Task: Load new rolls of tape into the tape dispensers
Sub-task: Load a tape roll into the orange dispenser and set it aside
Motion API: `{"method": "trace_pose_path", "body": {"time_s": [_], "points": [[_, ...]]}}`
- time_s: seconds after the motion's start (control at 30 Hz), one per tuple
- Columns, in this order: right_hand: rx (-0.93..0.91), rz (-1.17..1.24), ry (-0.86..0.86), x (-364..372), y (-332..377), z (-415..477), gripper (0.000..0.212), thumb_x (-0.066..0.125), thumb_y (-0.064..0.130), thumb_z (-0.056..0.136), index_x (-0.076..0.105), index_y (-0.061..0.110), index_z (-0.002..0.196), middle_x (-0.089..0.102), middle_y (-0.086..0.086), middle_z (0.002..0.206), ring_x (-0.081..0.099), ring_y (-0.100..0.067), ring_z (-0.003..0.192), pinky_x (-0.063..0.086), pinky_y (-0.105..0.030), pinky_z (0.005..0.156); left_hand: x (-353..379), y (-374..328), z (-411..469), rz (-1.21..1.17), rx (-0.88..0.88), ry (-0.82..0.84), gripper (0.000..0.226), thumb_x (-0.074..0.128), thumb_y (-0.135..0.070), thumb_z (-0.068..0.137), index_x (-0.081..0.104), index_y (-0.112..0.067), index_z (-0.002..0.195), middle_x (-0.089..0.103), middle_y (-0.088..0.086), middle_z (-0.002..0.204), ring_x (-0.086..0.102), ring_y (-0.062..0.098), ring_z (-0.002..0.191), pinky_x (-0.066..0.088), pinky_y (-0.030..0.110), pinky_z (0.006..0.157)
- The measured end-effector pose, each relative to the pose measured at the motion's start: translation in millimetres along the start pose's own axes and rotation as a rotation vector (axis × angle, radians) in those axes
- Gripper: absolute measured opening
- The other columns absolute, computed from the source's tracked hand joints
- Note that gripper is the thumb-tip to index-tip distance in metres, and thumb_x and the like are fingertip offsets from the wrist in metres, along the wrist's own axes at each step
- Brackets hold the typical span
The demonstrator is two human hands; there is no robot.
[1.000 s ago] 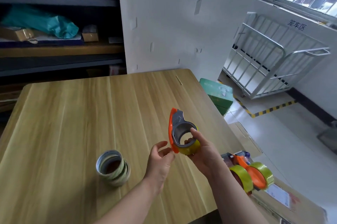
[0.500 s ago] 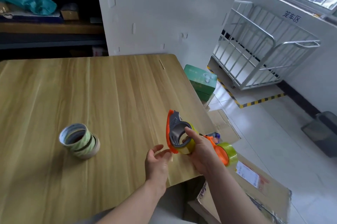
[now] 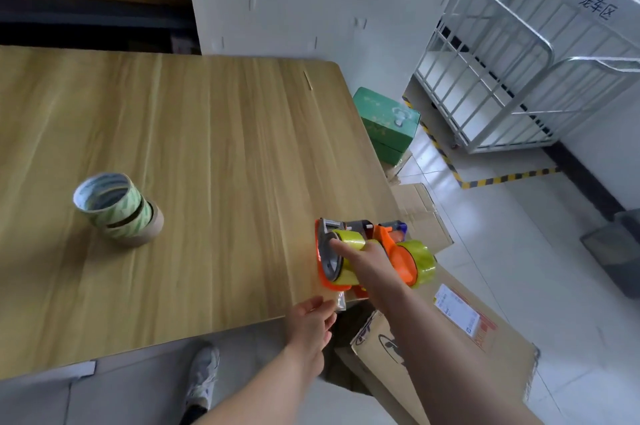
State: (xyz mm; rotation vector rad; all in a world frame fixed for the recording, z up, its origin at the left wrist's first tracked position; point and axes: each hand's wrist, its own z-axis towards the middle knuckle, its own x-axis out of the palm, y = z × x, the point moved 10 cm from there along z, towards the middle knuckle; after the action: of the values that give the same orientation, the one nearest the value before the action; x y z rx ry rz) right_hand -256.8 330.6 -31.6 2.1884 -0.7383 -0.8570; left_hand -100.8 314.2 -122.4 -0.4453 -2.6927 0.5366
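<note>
My right hand (image 3: 369, 262) grips an orange and grey tape dispenser (image 3: 329, 253) loaded with a yellow roll, held over the table's right front corner. Just beyond it, past the table edge, lies a second orange dispenser (image 3: 401, 256) with yellow tape on a cardboard box. My left hand (image 3: 311, 320) hovers below the first dispenser near the table edge, fingers loosely curled, with a small clear scrap of tape (image 3: 340, 301) at its fingertips. A stack of empty tape cores with green print (image 3: 116, 210) stands on the wooden table (image 3: 214, 154) at the left.
A cardboard box (image 3: 450, 338) with a shipping label sits on the floor right of the table. A green box (image 3: 389, 123), flattened cartons and a white metal cage cart (image 3: 519, 78) are farther right. Dark shelves stand behind the table. My shoe (image 3: 204, 376) shows below.
My right hand has carried the loaded dispenser down and to the right, toward the table corner and the second dispenser. My head has tilted down. My left hand dropped lower.
</note>
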Motion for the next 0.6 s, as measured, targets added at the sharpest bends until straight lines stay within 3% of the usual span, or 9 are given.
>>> {"method": "trace_pose_path", "body": {"time_s": [0.07,0.13,0.2,0.43,0.6], "points": [[-0.027,-0.043,0.011,4,-5,5,0.035,0.073,0.044,0.081,0.055,0.017,0.067,0.053,0.006,0.053,0.048,0.000,0.043,0.039,-0.016,0.044,1,12,6,-0.007,-0.016,-0.032,0.016,0.069,-0.011,0.086,0.067,-0.010,0.101,0.068,0.004,0.093,0.063,0.019,0.089,0.042,0.035,0.083],[-0.011,-0.058,0.029,10,-13,10,0.039,0.073,0.046,0.081,0.061,0.011,0.089,0.068,-0.003,0.077,0.061,-0.009,0.065,0.047,-0.024,0.059,-2,20,13,-0.016,-0.015,-0.070,0.017,0.071,-0.012,0.085,0.067,-0.009,0.101,0.069,0.004,0.091,0.063,0.018,0.087,0.043,0.031,0.077],[0.002,-0.102,0.016,13,-19,13,0.051,0.072,0.051,0.080,0.057,0.009,0.104,0.066,-0.005,0.091,0.060,-0.015,0.077,0.047,-0.028,0.063,-7,25,19,-0.030,-0.005,-0.114,0.020,0.072,-0.011,0.084,0.067,-0.007,0.103,0.069,0.006,0.098,0.064,0.020,0.094,0.044,0.027,0.073],[-0.053,-0.288,-0.010,24,-20,18,0.042,0.065,0.060,0.081,0.045,0.024,0.085,0.050,0.005,0.077,0.046,-0.005,0.064,0.032,-0.018,0.048,-16,30,31,0.005,0.014,-0.172,0.018,0.073,-0.015,0.083,0.067,-0.008,0.099,0.070,0.004,0.099,0.064,0.021,0.097,0.041,0.023,0.065],[-0.054,-0.293,0.002,25,-27,19,0.038,0.063,0.058,0.083,0.043,0.026,0.082,0.051,0.004,0.079,0.047,-0.006,0.066,0.034,-0.018,0.050,-20,36,39,0.019,0.010,-0.174,0.008,0.073,-0.018,0.083,0.069,-0.014,0.089,0.070,-0.002,0.093,0.065,0.018,0.091,0.041,0.023,0.064]]}}
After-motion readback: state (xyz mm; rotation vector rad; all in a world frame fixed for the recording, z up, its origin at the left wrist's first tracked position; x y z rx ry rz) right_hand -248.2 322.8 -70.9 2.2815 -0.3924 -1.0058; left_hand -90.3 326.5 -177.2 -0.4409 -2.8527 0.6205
